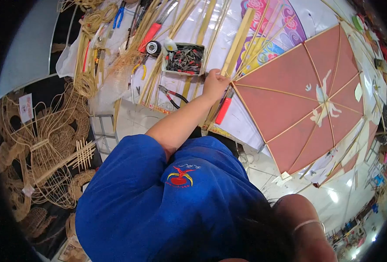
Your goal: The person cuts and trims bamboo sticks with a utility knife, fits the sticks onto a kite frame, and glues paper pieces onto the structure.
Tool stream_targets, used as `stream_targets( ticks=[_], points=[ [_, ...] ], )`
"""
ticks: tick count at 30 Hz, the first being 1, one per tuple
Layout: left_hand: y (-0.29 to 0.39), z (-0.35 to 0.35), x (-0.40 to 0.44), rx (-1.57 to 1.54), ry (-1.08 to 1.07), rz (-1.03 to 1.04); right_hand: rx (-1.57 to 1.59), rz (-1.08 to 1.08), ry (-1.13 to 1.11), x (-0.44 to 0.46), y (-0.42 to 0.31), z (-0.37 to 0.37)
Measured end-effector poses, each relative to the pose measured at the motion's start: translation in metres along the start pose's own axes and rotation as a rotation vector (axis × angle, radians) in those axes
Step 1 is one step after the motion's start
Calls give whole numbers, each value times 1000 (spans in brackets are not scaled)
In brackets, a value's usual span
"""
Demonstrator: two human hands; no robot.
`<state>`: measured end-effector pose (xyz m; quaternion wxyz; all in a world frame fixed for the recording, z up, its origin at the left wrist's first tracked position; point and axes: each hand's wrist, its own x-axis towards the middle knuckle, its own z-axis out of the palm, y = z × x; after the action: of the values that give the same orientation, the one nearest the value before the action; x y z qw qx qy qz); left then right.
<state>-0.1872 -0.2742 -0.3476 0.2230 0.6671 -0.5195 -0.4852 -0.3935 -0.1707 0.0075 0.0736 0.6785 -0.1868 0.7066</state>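
Note:
My left hand (215, 84) reaches over the worktable with its fingers curled closed. It is beside the left corner of a large reddish-brown panel (285, 105) on a frame of thin bamboo sticks. What the fingers hold is hidden. Flat bamboo strips (238, 43) run just above the hand. Under the wrist lies a red-handled knife (223, 111). A white box of dark clips with some red ends (182, 72) sits to the left of the hand. My right arm (305, 225), with a bracelet, is bent at the lower right; its fingers do not show.
Cutting pliers (172, 97), a roll of black tape (153, 48) and a red-handled saw or knife (150, 37) lie on the table. Blue-handled pliers (119, 16) are at the back. Woven wicker pieces (49, 153) crowd the left side. A metal stool frame (105, 126) stands below the table.

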Motion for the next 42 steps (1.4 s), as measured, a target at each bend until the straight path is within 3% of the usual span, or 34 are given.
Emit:
stream_targets(
  ticks=[3,5,6,7,9,11,13,14,16,19,23,28,34,37,42],
  points=[
    [-23,-14,-16,-73,-11,160,-313,45,113,-20,0,-11],
    [-34,-34,-34,-72,-52,178,-656,293,112,-61,5,-11],
    [-36,-47,-45,-72,-77,183,-757,509,50,-92,6,-9],
    [-37,-62,-53,-33,-84,192,-769,874,-45,-131,7,-2],
    [-41,-94,-65,43,-107,206,-508,1434,-142,-188,13,5],
    [-59,-126,-62,136,11,218,-344,1493,-287,-255,-2,7],
    [-75,-159,-56,193,114,119,-329,1516,-642,-272,-22,18],
    [-83,-178,-43,207,159,19,-292,1547,-636,-284,-33,25],
    [-113,-212,-18,284,337,111,-305,1558,-830,-290,-51,35],
    [-122,-249,3,315,399,65,-336,1604,-1005,-308,-73,40],
    [-122,-257,15,313,283,168,-411,1738,-1063,-314,-89,57],
    [-121,-231,14,197,84,306,-501,1741,-1080,-322,-88,94],
    [-111,-210,-9,93,-293,255,-502,1876,-1118,-332,-55,173],
    [-105,-212,-24,114,-438,311,-654,1824,-996,-356,-34,214],
    [-105,-235,-33,176,-600,255,-713,2029,-925,-367,1,243]
  ],
)
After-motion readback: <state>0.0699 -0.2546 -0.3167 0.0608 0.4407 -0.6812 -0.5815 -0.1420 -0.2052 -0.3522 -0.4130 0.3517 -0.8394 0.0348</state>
